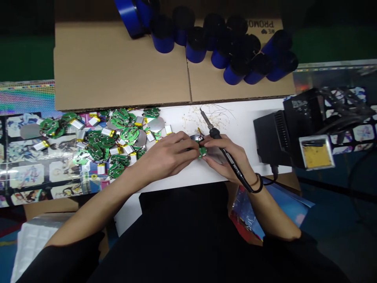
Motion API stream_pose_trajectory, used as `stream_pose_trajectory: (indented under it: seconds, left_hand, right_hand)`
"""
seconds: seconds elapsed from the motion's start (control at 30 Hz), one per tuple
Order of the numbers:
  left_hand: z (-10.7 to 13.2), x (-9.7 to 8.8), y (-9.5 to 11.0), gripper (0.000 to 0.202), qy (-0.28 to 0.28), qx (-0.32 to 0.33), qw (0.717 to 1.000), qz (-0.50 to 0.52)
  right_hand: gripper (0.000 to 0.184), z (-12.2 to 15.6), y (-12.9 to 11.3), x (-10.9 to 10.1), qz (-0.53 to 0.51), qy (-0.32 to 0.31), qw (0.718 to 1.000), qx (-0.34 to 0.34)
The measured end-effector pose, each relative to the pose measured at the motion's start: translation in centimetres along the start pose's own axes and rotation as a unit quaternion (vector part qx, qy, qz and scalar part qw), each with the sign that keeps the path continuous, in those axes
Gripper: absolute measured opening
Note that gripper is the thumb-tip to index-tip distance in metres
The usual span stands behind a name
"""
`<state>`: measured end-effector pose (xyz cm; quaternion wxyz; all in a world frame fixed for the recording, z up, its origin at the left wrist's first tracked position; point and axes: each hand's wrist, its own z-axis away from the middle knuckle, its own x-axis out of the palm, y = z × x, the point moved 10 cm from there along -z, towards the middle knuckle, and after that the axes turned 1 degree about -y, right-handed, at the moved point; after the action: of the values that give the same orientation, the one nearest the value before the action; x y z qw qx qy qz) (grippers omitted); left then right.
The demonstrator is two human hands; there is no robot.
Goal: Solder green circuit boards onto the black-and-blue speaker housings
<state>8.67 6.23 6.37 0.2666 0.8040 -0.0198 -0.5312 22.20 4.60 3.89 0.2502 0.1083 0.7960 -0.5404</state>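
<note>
My left hand (173, 154) is closed, its fingertips at a small green circuit board (202, 151). Behind the fingers a dark, round, shiny part (195, 138) shows only partly, with thin wires rising from it. My right hand (226, 159) meets the board from the other side, thumb and forefinger at its edge. A black soldering iron (231, 161) lies across that hand, its metal tip pointing up and away over the white work surface (188, 175). The exact grip of the fingers on the board is partly hidden.
Left of my hands lies a pile of green circuit boards (128, 133) with small silver batteries. Blue cylinders (196, 51) with black tops stand on a cardboard box (123, 74) at the back. A black soldering station (282, 133) and a yellow sponge tray (317, 153) sit on the right.
</note>
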Motion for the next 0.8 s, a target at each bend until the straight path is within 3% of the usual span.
stream_pose_trajectory:
  seconds: [0.2,0.4,0.53,0.63,0.7,0.8]
  left_hand:
    - [-1.5,0.2,-0.5,0.021,-0.095,0.01,0.995,0.029]
    - [-2.7,0.5,-0.7,0.022,-0.188,0.008,0.982,0.02]
    - [-3.0,0.6,-0.6,0.021,-0.206,0.007,0.978,-0.002]
    - [-3.0,0.6,-0.5,0.022,-0.216,0.009,0.976,-0.007]
    - [-3.1,0.7,-0.5,0.022,-0.223,0.004,0.975,-0.005]
    - [-3.4,0.6,-0.5,0.025,-0.236,-0.002,0.972,0.0]
  right_hand:
    - [0.044,0.1,0.4,-0.2,-0.012,0.012,1.0,0.018]
    - [0.049,1.1,0.6,-0.6,-0.043,0.072,0.994,0.063]
    - [0.026,3.4,0.5,-3.3,-0.101,0.214,0.966,0.105]
    - [0.033,5.7,0.0,-5.8,-0.156,0.317,0.929,0.114]
    - [0.032,6.9,-0.6,-6.7,-0.16,0.332,0.922,0.116]
    - [0.022,7.8,-2.2,-6.9,-0.1,0.292,0.947,0.083]
